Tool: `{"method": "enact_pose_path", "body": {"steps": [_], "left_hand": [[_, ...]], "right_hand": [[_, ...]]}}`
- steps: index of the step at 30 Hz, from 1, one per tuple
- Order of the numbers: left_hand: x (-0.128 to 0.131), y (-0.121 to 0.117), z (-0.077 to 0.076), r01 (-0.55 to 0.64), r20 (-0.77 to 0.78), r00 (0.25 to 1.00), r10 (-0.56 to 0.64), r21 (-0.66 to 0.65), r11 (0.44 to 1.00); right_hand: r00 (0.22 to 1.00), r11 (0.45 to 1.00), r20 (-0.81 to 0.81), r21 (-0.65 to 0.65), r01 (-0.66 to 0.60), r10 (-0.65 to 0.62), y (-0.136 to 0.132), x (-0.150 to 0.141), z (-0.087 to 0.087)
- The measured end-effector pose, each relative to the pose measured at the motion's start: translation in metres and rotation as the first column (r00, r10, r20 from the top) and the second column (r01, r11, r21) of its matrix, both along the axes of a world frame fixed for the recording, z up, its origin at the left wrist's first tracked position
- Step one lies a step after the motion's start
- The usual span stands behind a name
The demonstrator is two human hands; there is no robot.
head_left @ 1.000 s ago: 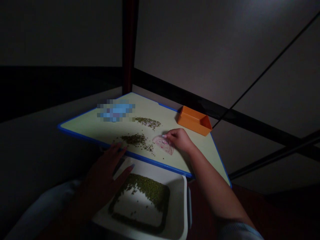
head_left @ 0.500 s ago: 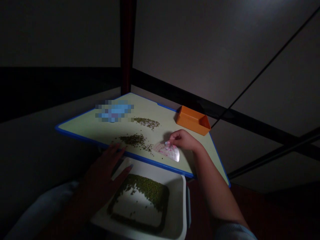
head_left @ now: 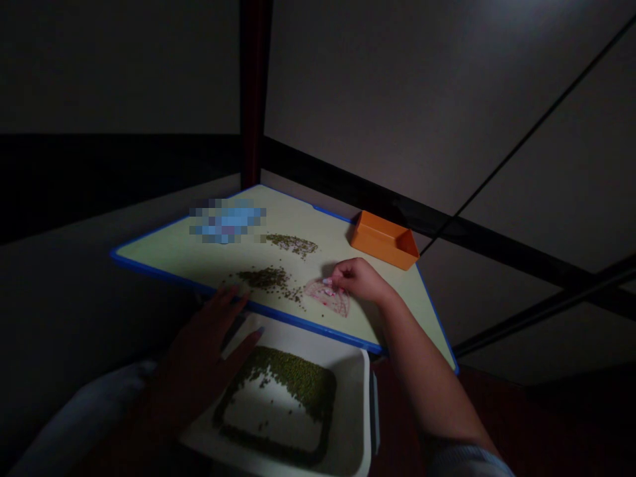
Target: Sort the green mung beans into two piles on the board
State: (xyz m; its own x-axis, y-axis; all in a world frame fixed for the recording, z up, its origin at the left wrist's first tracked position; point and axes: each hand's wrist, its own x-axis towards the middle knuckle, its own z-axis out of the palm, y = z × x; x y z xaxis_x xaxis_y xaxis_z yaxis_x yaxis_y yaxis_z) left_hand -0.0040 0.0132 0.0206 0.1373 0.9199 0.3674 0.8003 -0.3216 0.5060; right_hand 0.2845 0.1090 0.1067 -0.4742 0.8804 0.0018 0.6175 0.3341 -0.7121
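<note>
Pinched in my right hand (head_left: 355, 279) is a clear protractor (head_left: 328, 299) with pink markings, held low over the tabletop or touching it. Its curved edge points toward me. Just left of it lies a loose pile of dark beans (head_left: 268, 279), with a few strays around. Farther back is a second, greener patch of beans (head_left: 292, 244). My left hand (head_left: 226, 318) has its fingers spread at the table's near edge, over the rim of a white tub (head_left: 366, 397). Green beans (head_left: 298, 371) line the tub's floor, with a bare patch in the middle.
The cream table (head_left: 163, 248) has a blue edge and stands in a corner against the walls. An orange open box (head_left: 385, 242) sits at its back right. A blurred-out blue item (head_left: 228, 222) lies at the back left. The room is dim.
My right hand has shifted slightly left with the protractor, which has tilted so its bright glare is gone. My left hand and the bean piles look the same.
</note>
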Motion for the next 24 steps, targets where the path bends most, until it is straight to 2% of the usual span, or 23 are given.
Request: {"method": "enact_pose_path", "body": {"steps": [6, 10, 13, 19, 24], "left_hand": [[-0.001, 0.001, -0.002, -0.008, 0.0, 1.0, 0.008, -0.007, 1.0], [0.0, 0.001, -0.002, -0.002, 0.006, 1.0, 0.002, 0.011, 1.0], [0.0, 0.0, 0.0, -0.009, 0.017, 1.0, 0.009, 0.0, 1.0], [0.001, -0.002, 0.005, -0.004, 0.034, 0.999, 0.005, -0.04, 0.999], [0.001, -0.002, 0.003, -0.005, 0.026, 1.0, 0.006, -0.041, 0.999]], "right_hand": [[0.996, 0.997, -0.077, -0.053, -0.052, 0.048, -0.002, 0.0, 0.003], [0.998, 0.997, -0.032, -0.057, -0.055, 0.053, -0.001, -0.002, 0.001], [0.999, 0.999, 0.003, -0.01, -0.044, 0.044, 0.001, -0.002, -0.001], [0.985, 0.991, 0.145, 0.116, 0.072, -0.088, 0.004, 0.003, 0.002], [0.897, 0.933, 0.332, 0.306, 0.191, -0.292, 0.007, 0.008, 0.007]]}}
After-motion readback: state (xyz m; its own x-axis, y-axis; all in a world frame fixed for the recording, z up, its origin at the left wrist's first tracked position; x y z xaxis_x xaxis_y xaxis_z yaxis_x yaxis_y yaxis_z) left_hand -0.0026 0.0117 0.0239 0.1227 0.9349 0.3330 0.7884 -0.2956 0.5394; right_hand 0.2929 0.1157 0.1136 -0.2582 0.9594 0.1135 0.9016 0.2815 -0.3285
